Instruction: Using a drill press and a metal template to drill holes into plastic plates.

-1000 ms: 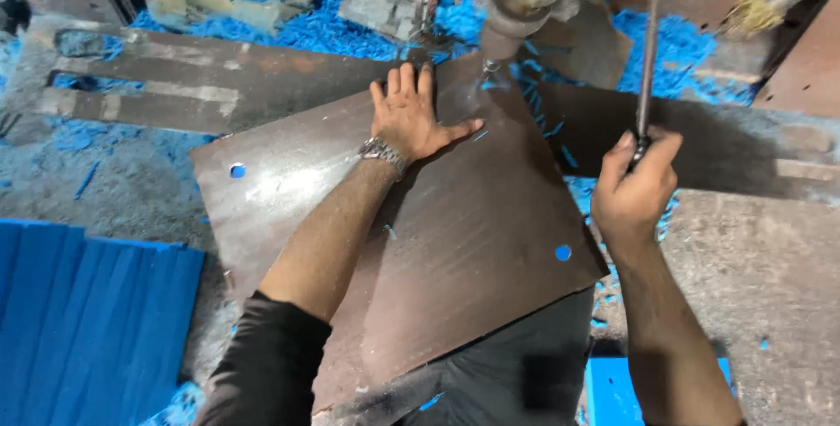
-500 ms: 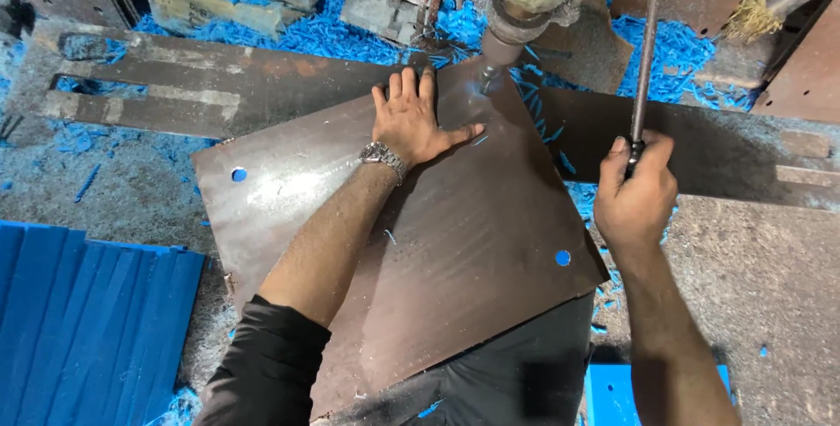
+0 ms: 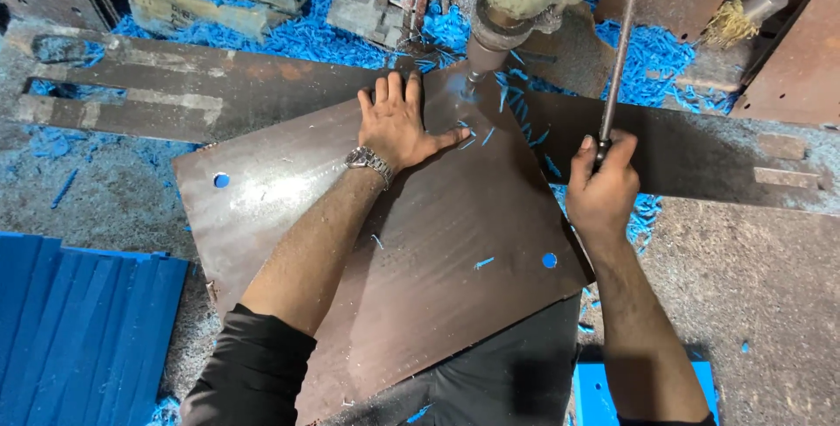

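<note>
**Drill press: plate under spindle, both hands engaged**

Left hand lies flat, fingers spread, grip released, pressing down the large dark brown square sheet-metal plate near its far corner. That corner sits right under the grey-green drill press spindle. Right hand has its grip clenched around the thin steel feed lever. Plate shows round holes at two corners, blue underneath. Blue plastic shavings lie scattered about the machine. Stack of blue sheets lies at left.

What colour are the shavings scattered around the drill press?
Bright blue shavings, clearest in the head view, on the floor beyond the brown sheet.
</note>
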